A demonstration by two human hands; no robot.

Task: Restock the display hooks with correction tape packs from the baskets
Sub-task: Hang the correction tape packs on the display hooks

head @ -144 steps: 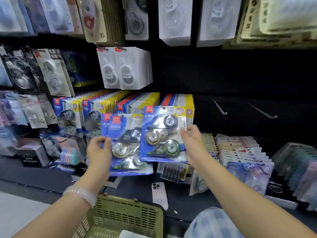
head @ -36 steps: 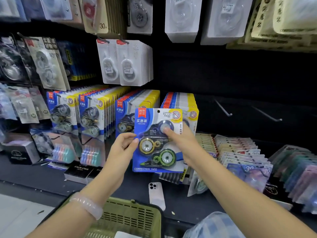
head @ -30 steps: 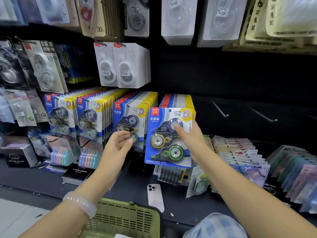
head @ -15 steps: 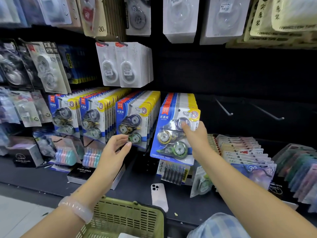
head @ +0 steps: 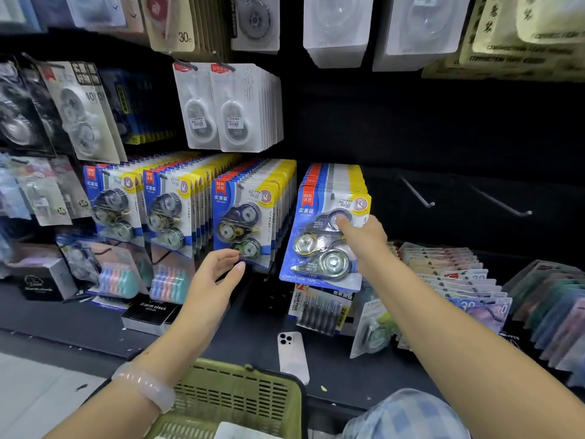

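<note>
The right hand (head: 364, 239) grips the front correction tape pack (head: 326, 239), printed "CORRECTION TAPE", on the rightmost full row, thumb on its top blister. At nine o'clock of it the left hand (head: 215, 277) hangs relaxed, holding nothing. A green basket (head: 240, 394) sits at six o'clock beside a white phone (head: 292, 354). Two bare hooks (head: 418, 193) stand at three o'clock.

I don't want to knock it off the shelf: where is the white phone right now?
In the head view the white phone lies flat on the dark shelf, low and central, just beyond the green basket and below the rightmost row of correction tape packs.
</note>
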